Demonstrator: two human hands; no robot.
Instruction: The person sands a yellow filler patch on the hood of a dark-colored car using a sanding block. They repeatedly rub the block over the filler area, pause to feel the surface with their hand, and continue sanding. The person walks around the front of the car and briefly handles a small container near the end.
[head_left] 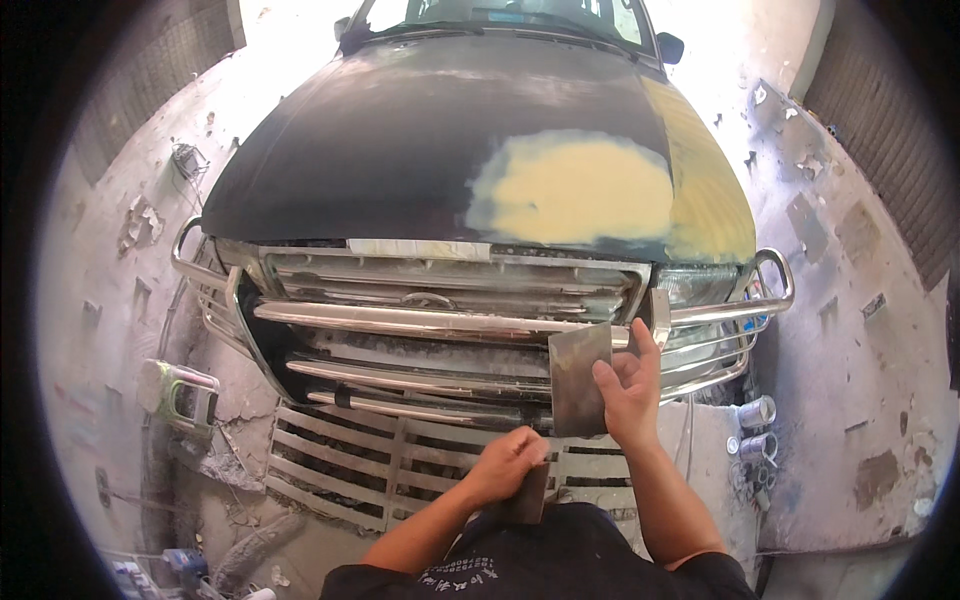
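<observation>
My right hand [634,388] is raised before the car's front, its thumb pressed on the face of a grey-brown rectangular sheet [580,385]; I cannot tell what it is made of. Lower and to the left, in front of my body, my left hand [510,463] is closed round a small dark brown flat piece [527,497], which hangs below the fingers. Beyond both hands stands a dark car with a matt hood [400,150]. On the hood's right front lies a big pale yellow filler patch [575,190], and yellowish sanded paint covers the right fender [715,170].
A chrome bull bar [430,318] spans the car's front just past my hands. A slatted floor grating [335,465] lies below it. Left stands a small pale stool [180,395]; right, several metal cans [757,412] sit on the stained floor.
</observation>
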